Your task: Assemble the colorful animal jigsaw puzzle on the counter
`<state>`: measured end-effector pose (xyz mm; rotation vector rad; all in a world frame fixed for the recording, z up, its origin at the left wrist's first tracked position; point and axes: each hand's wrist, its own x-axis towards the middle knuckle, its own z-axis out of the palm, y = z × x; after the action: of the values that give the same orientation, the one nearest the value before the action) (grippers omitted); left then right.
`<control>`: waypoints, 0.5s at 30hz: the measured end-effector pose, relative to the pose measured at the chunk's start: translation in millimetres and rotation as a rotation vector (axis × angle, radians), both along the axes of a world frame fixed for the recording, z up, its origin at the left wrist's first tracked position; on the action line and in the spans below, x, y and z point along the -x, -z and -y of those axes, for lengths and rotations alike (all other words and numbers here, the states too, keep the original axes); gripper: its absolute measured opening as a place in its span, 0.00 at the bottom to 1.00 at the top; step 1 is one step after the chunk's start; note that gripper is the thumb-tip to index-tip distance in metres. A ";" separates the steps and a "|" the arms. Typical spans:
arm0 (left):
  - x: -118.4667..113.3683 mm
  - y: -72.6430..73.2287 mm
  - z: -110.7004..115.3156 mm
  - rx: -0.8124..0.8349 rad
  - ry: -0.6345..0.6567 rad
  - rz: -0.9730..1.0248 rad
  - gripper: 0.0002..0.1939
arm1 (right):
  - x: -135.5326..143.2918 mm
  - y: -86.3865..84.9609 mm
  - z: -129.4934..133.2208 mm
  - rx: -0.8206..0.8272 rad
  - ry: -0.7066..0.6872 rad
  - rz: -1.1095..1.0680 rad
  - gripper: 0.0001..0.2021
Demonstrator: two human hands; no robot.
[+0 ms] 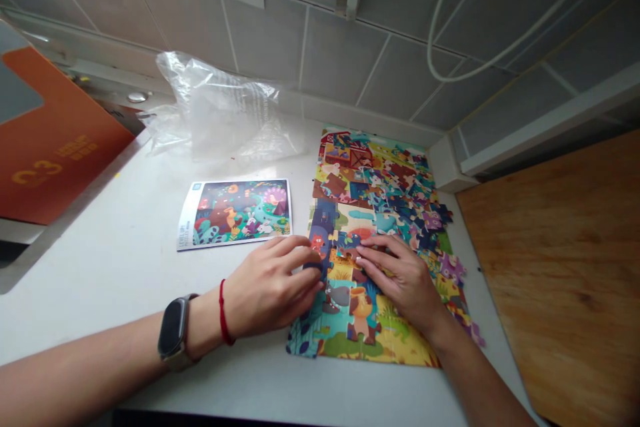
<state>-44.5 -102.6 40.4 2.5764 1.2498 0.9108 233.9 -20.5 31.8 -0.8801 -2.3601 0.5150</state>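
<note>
A colourful jigsaw puzzle (361,310) lies on the white table, its lower part joined and its upper right side heaped with loose pieces (395,197). My left hand (275,287) is at the puzzle's left edge, fingers curled together around a dark blue bit that looks like a piece; the palm side is hidden. Over the middle of the puzzle is my right hand (403,280), with its fingertips resting on a blue piece (348,242) and the fingers somewhat apart. A printed picture card (240,210) lies left of the puzzle.
Behind the card sits a crumpled clear plastic bag (225,113). An orange box (55,127) stands at the far left. A wooden board (560,260) lies on the right, and a white cable (500,60) hangs in front of the tiled wall (340,53).
</note>
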 end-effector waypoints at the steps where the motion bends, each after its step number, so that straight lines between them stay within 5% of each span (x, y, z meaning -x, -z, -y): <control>1: 0.8 0.1 -0.6 -0.015 -0.045 -0.015 0.08 | 0.4 -0.5 0.0 -0.012 0.002 -0.005 0.10; 5: 1.6 3.1 -0.8 -0.022 -0.139 -0.070 0.11 | 7.1 -1.5 0.7 -0.067 0.024 -0.029 0.09; 15: 2.4 9.1 0.2 0.046 -0.142 -0.125 0.14 | 19.7 0.0 0.0 -0.043 -0.040 0.065 0.11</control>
<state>-46.9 -102.8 31.3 2.5705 1.4852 0.7441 214.2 -20.5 31.8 -0.8432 -2.4434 0.4556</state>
